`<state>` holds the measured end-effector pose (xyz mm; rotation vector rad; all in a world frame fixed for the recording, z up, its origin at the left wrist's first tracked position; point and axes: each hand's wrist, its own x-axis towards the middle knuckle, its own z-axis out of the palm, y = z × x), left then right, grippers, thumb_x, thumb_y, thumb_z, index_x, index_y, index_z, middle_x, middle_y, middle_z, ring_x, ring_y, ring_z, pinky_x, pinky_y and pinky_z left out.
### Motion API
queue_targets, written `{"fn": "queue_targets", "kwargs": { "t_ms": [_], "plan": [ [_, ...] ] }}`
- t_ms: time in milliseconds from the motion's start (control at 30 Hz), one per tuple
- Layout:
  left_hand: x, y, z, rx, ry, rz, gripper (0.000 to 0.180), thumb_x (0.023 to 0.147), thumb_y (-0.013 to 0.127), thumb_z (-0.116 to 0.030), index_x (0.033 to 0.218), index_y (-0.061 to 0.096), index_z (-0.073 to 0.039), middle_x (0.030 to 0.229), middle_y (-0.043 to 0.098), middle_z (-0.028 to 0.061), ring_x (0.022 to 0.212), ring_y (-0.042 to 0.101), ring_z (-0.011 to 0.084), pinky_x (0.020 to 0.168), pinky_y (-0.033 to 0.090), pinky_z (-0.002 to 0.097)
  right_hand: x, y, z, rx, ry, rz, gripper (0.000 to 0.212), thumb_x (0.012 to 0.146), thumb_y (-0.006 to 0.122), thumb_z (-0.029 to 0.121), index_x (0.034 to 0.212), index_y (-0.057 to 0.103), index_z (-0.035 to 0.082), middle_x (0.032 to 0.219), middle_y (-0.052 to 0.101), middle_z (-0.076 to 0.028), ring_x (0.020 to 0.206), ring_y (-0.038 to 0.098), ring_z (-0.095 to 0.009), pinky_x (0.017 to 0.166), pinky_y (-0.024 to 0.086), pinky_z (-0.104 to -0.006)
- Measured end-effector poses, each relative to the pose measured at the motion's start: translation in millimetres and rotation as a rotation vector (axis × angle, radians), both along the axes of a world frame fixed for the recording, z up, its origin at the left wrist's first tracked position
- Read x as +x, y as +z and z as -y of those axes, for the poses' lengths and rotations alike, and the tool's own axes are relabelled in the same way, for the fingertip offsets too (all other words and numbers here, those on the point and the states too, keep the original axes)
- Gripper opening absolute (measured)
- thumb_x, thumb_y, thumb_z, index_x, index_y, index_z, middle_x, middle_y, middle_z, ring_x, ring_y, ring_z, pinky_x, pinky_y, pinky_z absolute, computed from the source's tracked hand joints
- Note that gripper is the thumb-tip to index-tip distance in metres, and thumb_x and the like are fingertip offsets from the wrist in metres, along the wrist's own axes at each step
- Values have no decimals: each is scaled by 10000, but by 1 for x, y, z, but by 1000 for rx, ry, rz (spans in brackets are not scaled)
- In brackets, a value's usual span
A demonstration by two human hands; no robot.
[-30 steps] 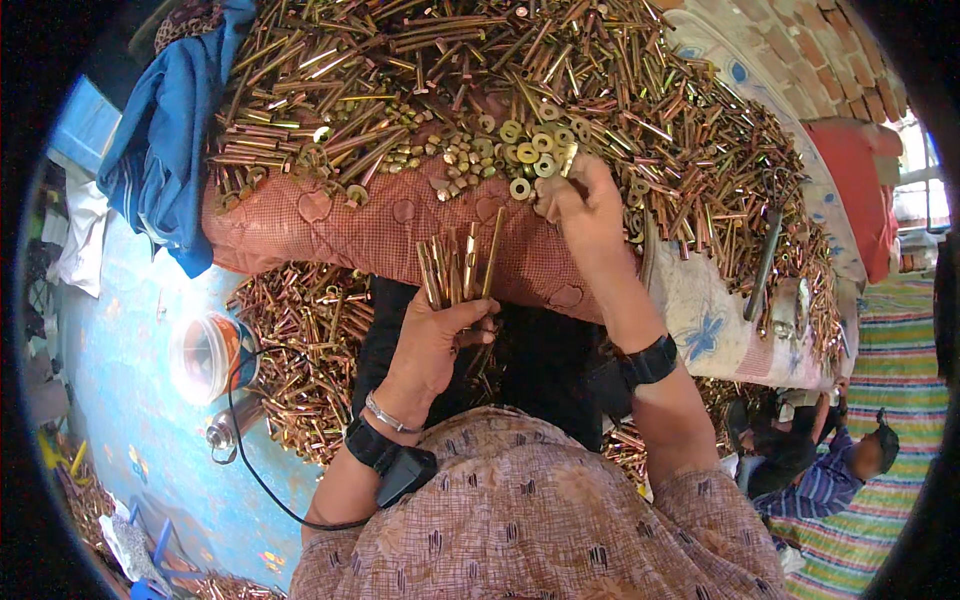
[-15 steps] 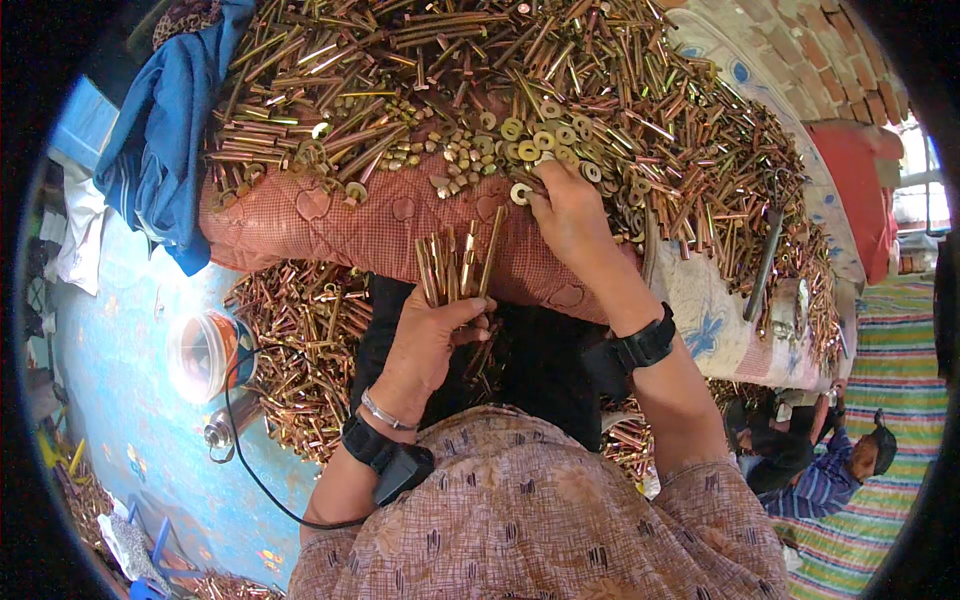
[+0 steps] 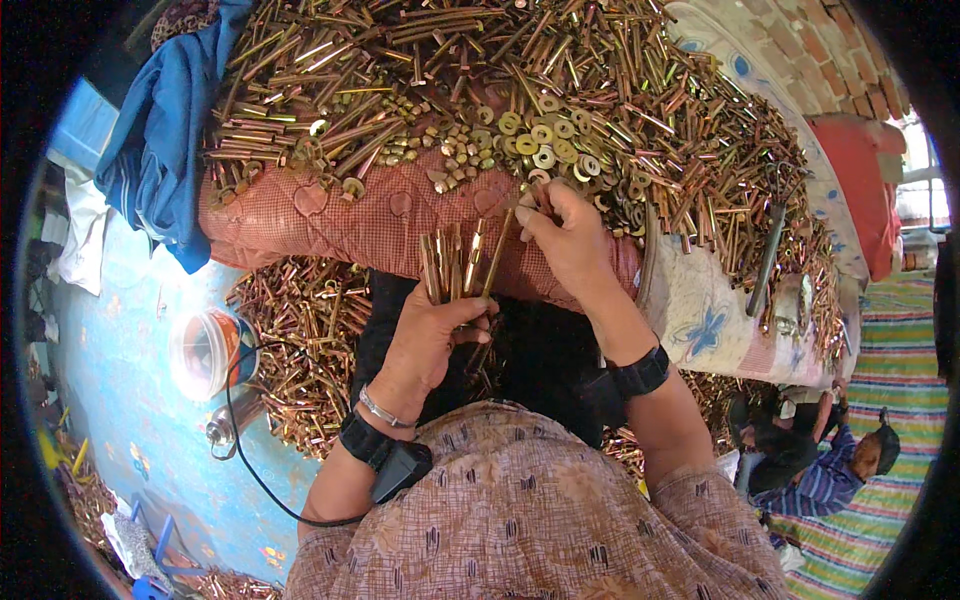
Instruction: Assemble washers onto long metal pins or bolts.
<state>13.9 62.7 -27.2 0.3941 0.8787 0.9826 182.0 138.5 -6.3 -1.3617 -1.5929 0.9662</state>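
Note:
Several brass-coloured bolts (image 3: 450, 262) stand upright in my left hand (image 3: 420, 335), closed around their lower ends. One longer bolt (image 3: 497, 250) leans out to the right, its tip close to my right fingertips. My right hand (image 3: 570, 240) is pinched on what looks like a washer, mostly hidden by the fingers. Just beyond it lies a group of loose washers (image 3: 545, 138) on the red checked quilted cloth (image 3: 400, 215). Small nuts (image 3: 460, 155) are heaped to the left of the washers.
A large pile of bolts (image 3: 440, 45) covers the far side. More bolts (image 3: 310, 360) lie below on the left, near a clear tub (image 3: 200, 352). A blue garment (image 3: 175, 130) hangs at the left. A metal rod tool (image 3: 767, 260) rests at the right; another person (image 3: 830, 470) sits beyond.
My right hand has drawn back from the washers toward the bolts, its fingers now near the long bolt's tip. My left hand stays almost in place with the bolts.

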Motion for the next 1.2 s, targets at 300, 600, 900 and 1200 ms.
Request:
{"fn": "queue_targets", "kwargs": {
  "t_ms": [300, 600, 900, 1200],
  "plan": [
    [-7, 3, 3, -99, -38, 158, 211, 770, 588, 12, 968, 529, -35, 794, 617, 98, 634, 561, 145, 527, 460, 237, -8, -5, 32, 413, 49, 426, 78, 766, 563, 36, 815, 522, -10, 747, 535, -152, 675, 539, -309, 609, 435, -335],
    [-8, 1, 5, -17, -34, 45, 218, 755, 611, 11, 955, 541, -42, 791, 624, 65, 678, 593, 134, 542, 485, 238, -2, 11, 12, -218, -129, -821, 123, 906, 462, 105, 990, 500, 24, 890, 599, -109, 795, 571, -182, 733, 463, -287],
    [-4, -3, 9, -14, -80, 29, 249, 744, 614, 35, 963, 516, -34, 794, 623, 94, 656, 595, 160, 511, 469, 258, 3, -3, 3, -431, -35, -1092, 185, 893, 501, 131, 1038, 521, 18, 1010, 582, -170, 940, 583, -258, 813, 483, -371],
    [-10, 0, 12, -15, -36, 76, 244, 763, 620, 10, 979, 522, -47, 822, 623, 78, 687, 601, 156, 541, 493, 257, -12, 10, 17, -567, -104, -756, 171, 846, 576, 117, 986, 548, 21, 905, 606, -121, 890, 597, -233, 782, 494, -373]
  ]
}}
